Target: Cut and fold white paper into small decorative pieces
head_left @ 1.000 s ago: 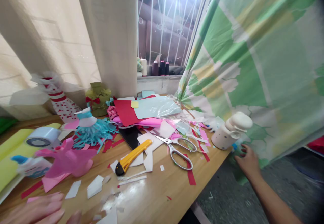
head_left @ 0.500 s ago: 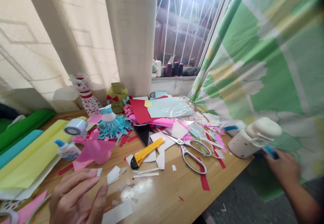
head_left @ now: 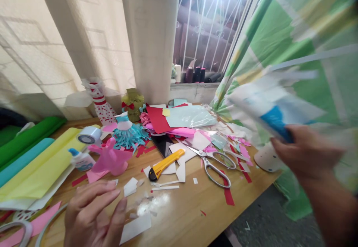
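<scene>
My right hand (head_left: 310, 150) grips a white-and-blue packet (head_left: 275, 107) in the air at the right, above the table edge. Motion blurs the packet, so its kind is unclear. Behind it, a white dotted bottle (head_left: 270, 157) is mostly hidden. My left hand (head_left: 93, 213) hovers over the near left of the table, thumb apart from the curved fingers, with nothing seen between them. White paper scraps (head_left: 130, 186) lie beside its fingertips. Farther in are a yellow utility knife (head_left: 167, 164), scissors (head_left: 208, 163) with their handles apart, and a pink paper figure (head_left: 113, 157).
A glue bottle (head_left: 81, 160), a tape roll (head_left: 88, 136) and rolled yellow paper (head_left: 47, 161) lie left. A blue fringed paper figure (head_left: 127, 133) and red-patterned wrapped bottle (head_left: 102, 105) stand behind. Coloured sheets (head_left: 190, 116) pile at the back. A green curtain (head_left: 316, 27) hangs right.
My right hand has risen from beside the table edge, lifting the white-and-blue packet up in front of the dotted bottle. The view has shifted slightly; my left hand keeps its pose.
</scene>
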Demonstrator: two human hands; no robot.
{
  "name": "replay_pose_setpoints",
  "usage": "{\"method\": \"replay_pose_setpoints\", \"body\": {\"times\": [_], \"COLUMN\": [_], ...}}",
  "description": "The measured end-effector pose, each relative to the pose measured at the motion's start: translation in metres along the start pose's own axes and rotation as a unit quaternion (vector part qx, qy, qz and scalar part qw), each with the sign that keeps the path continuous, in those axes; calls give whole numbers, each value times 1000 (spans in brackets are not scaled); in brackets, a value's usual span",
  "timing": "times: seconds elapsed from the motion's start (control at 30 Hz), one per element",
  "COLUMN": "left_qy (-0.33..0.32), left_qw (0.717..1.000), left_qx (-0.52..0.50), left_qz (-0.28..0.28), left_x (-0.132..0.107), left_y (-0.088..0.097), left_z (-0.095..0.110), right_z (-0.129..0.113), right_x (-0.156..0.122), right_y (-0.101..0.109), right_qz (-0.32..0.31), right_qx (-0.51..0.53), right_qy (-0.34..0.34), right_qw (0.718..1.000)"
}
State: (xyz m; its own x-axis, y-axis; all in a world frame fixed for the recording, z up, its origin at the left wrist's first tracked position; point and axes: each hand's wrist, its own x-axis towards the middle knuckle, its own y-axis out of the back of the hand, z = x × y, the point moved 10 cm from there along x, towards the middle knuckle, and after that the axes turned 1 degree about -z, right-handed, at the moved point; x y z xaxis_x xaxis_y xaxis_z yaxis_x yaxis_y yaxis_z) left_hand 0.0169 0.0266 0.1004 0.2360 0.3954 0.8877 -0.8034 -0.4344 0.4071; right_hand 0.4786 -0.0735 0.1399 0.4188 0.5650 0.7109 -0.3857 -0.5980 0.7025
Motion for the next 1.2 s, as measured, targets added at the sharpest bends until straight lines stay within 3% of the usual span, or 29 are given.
{"method": "replay_pose_setpoints", "body": {"times": [0.13, 0.27, 0.4, 0.57, 0.67, 0.8, 0.87, 1.07, 1.2], "left_qy": [-9, -4, 8, -7, -17, -23, -19, -18, -18], "left_qw": [1000, 1000, 1000, 1000, 1000, 999, 999, 999, 999], "left_qx": [15, 18, 6, -1, 3, 0, -10, -28, -37], "left_qz": [-12, -13, -18, -8, -10, -31, -27, -16, -15], "left_x": [2, -4, -12, -8, -2, -1, -2, -4, -4], "left_y": [-2, -4, -8, -8, -7, -10, -9, -6, -4], "left_z": [4, -5, -16, -9, -2, -1, -3, -3, -3], "right_z": [-58, -82, -72, -36, -30, -33, -36, -43, -53], "right_x": [-6, -36, -54, -23, 8, 36, 46, 85, 88], "right_y": [-66, -111, -112, -100, -120, -163, -174, -167, -172], "right_qz": [-73, -105, -74, -6, -58, -207, -254, -271, -293], "right_qx": [-40, 23, 87, 93, 85, 63, 49, 17, 14], "right_qy": [9, 53, 44, -42, -56, -50, -41, -6, 21], "right_qw": [997, 993, 993, 995, 993, 975, 965, 962, 956]}}
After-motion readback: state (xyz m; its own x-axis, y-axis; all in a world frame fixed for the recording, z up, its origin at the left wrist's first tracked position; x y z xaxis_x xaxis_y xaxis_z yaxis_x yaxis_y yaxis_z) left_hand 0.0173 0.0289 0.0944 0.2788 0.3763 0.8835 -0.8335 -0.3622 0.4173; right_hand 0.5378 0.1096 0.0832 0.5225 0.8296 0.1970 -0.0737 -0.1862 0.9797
